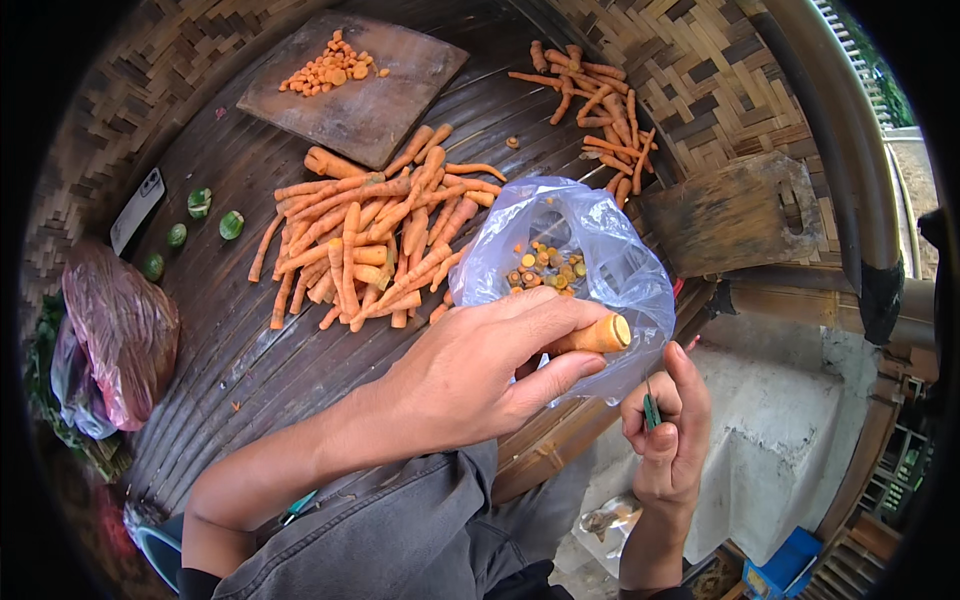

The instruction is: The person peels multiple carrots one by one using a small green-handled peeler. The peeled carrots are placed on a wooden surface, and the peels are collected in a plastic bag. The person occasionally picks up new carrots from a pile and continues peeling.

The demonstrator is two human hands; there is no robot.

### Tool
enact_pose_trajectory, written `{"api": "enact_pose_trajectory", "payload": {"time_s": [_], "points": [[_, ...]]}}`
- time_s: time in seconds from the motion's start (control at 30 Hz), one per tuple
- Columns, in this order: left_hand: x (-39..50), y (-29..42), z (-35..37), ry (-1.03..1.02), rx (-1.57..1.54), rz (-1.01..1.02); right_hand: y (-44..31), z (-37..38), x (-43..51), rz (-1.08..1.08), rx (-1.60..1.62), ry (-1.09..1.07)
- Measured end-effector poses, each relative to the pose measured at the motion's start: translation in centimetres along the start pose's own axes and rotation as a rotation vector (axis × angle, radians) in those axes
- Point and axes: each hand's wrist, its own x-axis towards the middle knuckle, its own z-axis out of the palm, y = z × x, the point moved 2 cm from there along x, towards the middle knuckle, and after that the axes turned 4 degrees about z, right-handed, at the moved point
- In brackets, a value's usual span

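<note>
My left hand [480, 367] grips a carrot [596, 335] whose cut end faces right, above the rim of a clear plastic bag [637, 262]. Cut carrot tops and small pieces [551, 268] lie inside that bag. To the right, my right hand [671, 431] holds a small knife with a green handle [651, 411]; its thin blade is seen nearly edge-on, a little apart from the carrot. A large heap of whole carrots [375, 232] lies on the slatted bamboo surface [225, 352] beyond my left hand.
Chopped carrot [334, 67] sits on a wooden board [360, 112] at the back. More carrots [600, 105] lie by the woven wall, near another board [735, 214]. Leftward are a phone [139, 210], small green vegetables [199, 202] and a pink plastic bag [124, 330]. A cat [611, 517] is below.
</note>
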Motion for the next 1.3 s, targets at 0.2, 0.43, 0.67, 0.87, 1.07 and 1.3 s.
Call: {"api": "enact_pose_trajectory", "payload": {"time_s": [0.2,0.43,0.67,0.87,1.07,1.3], "points": [[-0.2,-0.4,0.8,0.065,-0.010,0.060,0.8,0.1,0.2,-0.003,-0.014,-0.067],[-0.4,-0.5,0.5,0.046,0.067,0.047,1.0,0.5,0.2,0.014,0.010,-0.068],[-0.5,-0.7,0.6,0.061,0.100,0.048,1.3,0.9,0.5,-0.007,-0.132,-0.039],[-0.3,-0.7,0.9,0.119,0.290,0.183,1.7,1.6,0.1,0.065,-0.129,0.062],[-0.2,-0.8,1.3,0.090,0.590,0.249,1.4,3.0,-0.3,0.174,-0.060,0.119],[0.6,-2.3,2.1,0.158,0.762,0.356,1.6,3.9,0.2,0.356,0.186,0.146]]}}
